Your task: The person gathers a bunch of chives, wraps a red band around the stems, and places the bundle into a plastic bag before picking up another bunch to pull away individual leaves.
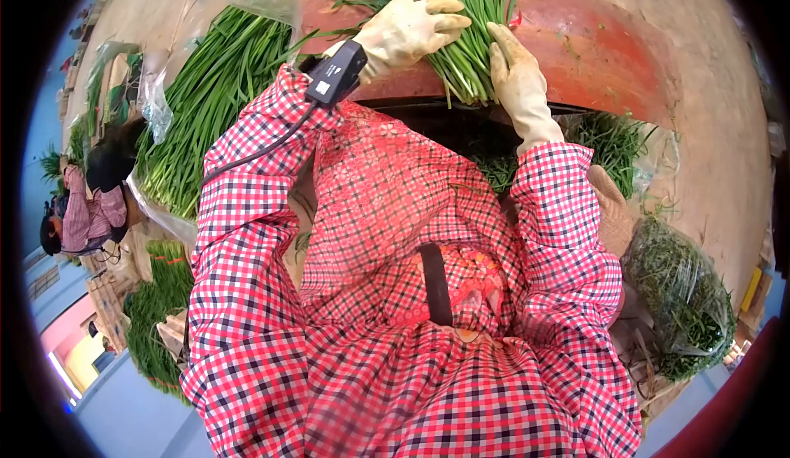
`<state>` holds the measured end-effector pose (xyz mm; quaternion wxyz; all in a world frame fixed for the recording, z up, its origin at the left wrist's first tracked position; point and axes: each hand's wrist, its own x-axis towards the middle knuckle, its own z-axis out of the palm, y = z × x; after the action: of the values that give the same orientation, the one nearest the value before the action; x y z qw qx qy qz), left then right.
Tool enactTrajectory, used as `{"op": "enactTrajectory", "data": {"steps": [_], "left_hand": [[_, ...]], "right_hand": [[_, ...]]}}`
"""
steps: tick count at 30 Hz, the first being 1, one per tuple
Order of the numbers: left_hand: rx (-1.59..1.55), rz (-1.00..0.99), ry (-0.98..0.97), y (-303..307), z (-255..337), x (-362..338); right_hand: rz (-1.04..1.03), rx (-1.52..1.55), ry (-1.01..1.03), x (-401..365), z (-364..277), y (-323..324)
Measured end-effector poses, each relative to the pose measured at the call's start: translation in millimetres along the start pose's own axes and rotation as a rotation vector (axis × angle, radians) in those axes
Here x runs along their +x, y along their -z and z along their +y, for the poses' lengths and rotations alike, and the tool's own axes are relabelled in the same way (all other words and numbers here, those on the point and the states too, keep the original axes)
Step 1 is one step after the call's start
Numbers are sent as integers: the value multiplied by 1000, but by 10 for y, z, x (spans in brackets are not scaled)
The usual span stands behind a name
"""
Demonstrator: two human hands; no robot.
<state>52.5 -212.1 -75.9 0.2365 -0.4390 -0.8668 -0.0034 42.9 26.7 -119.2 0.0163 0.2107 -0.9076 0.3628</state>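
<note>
A bunch of garlic chives (457, 55) lies on a curved red surface (609, 55), its pale stem ends pointing toward me. My left hand (415, 30), in a cream rubber glove, lies over the bunch from the left with its fingers bent across the stems. My right hand (518, 75), gloved the same way, rests along the bunch's right side with its fingers stretched out. A small red strip (516, 20) shows near the right fingertips. What lies under the left palm is hidden.
A large heap of garlic chives (226, 96) lies in clear plastic at left. Banded bunches (160, 310) are stacked lower left. A bag of green trimmings (679, 293) stands at right, with loose greens (613, 141) below the red surface. Another person (86, 207) is at far left.
</note>
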Motion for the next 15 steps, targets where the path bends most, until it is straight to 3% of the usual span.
{"op": "enactTrajectory", "data": {"steps": [5,6,13,15], "left_hand": [[19,-231,80,-91,88,-232],[0,-167,18,-129,71,-260],[210,-449,91,-201,208,-209],[174,-403,79,-219,204,-228]], "right_hand": [[-2,-19,-22,-1,21,-33],[-7,-22,-32,-2,8,-32],[-28,-47,-72,11,-42,3],[-26,-48,-68,12,-23,-6]]}}
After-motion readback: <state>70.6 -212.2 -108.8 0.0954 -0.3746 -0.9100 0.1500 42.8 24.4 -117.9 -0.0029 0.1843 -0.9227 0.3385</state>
